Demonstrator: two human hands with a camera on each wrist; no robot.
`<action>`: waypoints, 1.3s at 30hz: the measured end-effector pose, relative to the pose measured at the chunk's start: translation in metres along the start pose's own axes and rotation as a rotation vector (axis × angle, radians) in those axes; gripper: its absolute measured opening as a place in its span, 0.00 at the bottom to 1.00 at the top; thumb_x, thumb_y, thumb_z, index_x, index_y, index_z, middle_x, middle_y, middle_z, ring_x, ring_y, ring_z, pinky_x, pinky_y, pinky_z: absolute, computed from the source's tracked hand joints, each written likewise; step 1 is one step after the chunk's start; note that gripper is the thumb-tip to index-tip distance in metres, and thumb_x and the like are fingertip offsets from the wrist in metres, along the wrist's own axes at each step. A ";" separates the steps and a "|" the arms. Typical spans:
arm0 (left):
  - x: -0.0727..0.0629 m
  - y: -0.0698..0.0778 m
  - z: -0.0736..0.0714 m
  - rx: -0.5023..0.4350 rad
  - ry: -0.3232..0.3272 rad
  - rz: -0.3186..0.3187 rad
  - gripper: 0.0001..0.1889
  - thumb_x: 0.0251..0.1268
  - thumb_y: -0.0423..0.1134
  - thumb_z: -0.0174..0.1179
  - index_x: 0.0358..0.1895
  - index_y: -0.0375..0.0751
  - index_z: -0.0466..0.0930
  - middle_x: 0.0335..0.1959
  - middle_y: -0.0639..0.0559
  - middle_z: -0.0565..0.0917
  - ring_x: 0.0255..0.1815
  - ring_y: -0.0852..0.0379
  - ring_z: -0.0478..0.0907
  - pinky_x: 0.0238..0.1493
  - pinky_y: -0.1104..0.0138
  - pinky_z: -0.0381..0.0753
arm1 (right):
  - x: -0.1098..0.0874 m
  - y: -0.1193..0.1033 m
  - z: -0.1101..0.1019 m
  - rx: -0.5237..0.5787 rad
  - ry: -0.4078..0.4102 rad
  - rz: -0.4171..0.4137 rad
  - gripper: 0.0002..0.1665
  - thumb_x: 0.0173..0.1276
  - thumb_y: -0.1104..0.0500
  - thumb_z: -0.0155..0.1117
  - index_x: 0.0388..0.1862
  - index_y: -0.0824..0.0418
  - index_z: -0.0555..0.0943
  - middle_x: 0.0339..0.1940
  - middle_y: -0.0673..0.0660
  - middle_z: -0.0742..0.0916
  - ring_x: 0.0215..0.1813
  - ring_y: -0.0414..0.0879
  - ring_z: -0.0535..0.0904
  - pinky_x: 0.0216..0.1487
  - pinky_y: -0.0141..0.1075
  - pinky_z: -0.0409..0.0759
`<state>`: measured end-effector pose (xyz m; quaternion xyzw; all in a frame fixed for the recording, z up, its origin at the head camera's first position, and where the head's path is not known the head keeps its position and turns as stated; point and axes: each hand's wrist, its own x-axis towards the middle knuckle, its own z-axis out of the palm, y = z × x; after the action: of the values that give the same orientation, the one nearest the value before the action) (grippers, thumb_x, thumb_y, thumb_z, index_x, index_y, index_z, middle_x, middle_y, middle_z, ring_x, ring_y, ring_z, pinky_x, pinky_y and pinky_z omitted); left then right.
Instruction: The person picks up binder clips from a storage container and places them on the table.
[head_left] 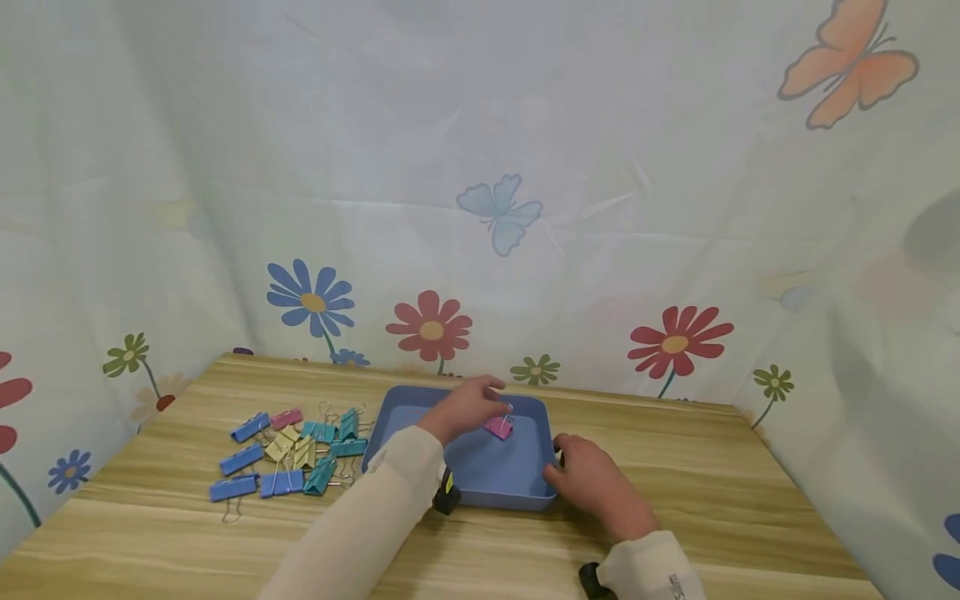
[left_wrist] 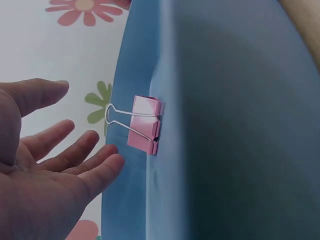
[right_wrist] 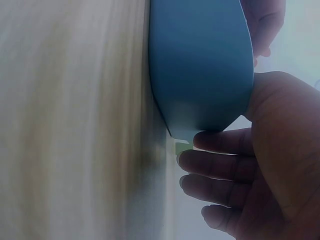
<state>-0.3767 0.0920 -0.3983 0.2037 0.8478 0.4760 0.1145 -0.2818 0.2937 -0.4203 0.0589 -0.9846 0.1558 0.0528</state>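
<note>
My left hand [head_left: 467, 408] is over the blue tray [head_left: 487, 499], its fingers spread and holding nothing. Just beyond its fingertips a pink binder clip [head_left: 498, 427] lies on the tray's floor. In the left wrist view the pink clip's wire handle points toward my open fingers [left_wrist: 102, 175], with a small gap between. At the tray's right side, my right hand [head_left: 596, 479] grips the wall near the front corner. The right wrist view has the thumb passing behind the rim and the index finger against the outside; the thumb's tip is hidden by the wall.
Left of the tray lies a loose group of binder clips: blue ones [head_left: 242, 459], yellow ones [head_left: 304, 452], teal ones [head_left: 321, 476] and a pink one [head_left: 287, 418]. The wooden table [head_left: 697, 483] ends at a flower-printed curtain [head_left: 585, 275] behind and at both sides.
</note>
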 end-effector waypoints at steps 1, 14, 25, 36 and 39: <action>0.001 0.001 0.001 0.005 -0.006 -0.005 0.27 0.65 0.45 0.61 0.66 0.44 0.71 0.61 0.41 0.78 0.57 0.47 0.78 0.59 0.51 0.77 | 0.000 0.000 0.000 -0.001 -0.001 0.001 0.21 0.61 0.54 0.64 0.48 0.66 0.79 0.33 0.55 0.84 0.34 0.44 0.77 0.40 0.44 0.80; 0.010 0.004 0.011 0.154 -0.082 -0.002 0.30 0.64 0.37 0.59 0.70 0.42 0.66 0.66 0.41 0.74 0.64 0.46 0.74 0.66 0.50 0.71 | 0.002 0.001 0.003 -0.010 0.007 0.001 0.21 0.61 0.54 0.64 0.48 0.66 0.79 0.32 0.54 0.83 0.33 0.44 0.76 0.40 0.44 0.79; 0.015 -0.007 0.027 0.290 -0.034 0.080 0.25 0.59 0.33 0.59 0.62 0.38 0.75 0.45 0.47 0.84 0.35 0.57 0.78 0.44 0.62 0.75 | -0.001 -0.001 0.005 -0.004 0.000 -0.014 0.21 0.61 0.54 0.63 0.49 0.67 0.79 0.34 0.55 0.84 0.34 0.44 0.78 0.40 0.44 0.79; 0.017 -0.012 0.034 0.326 0.098 0.100 0.11 0.61 0.32 0.58 0.46 0.39 0.84 0.41 0.47 0.85 0.39 0.55 0.78 0.44 0.61 0.80 | 0.002 0.002 0.006 -0.018 0.005 -0.002 0.23 0.61 0.54 0.63 0.50 0.67 0.78 0.35 0.56 0.84 0.35 0.45 0.78 0.41 0.45 0.80; 0.017 -0.012 0.033 0.311 0.103 0.107 0.09 0.62 0.31 0.58 0.43 0.38 0.85 0.41 0.47 0.85 0.38 0.56 0.78 0.43 0.61 0.80 | 0.002 0.003 0.005 -0.019 0.001 0.007 0.23 0.61 0.54 0.63 0.50 0.67 0.78 0.35 0.56 0.84 0.35 0.45 0.77 0.42 0.45 0.80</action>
<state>-0.3817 0.1197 -0.4258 0.2394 0.9038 0.3544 0.0126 -0.2847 0.2943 -0.4261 0.0550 -0.9862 0.1468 0.0534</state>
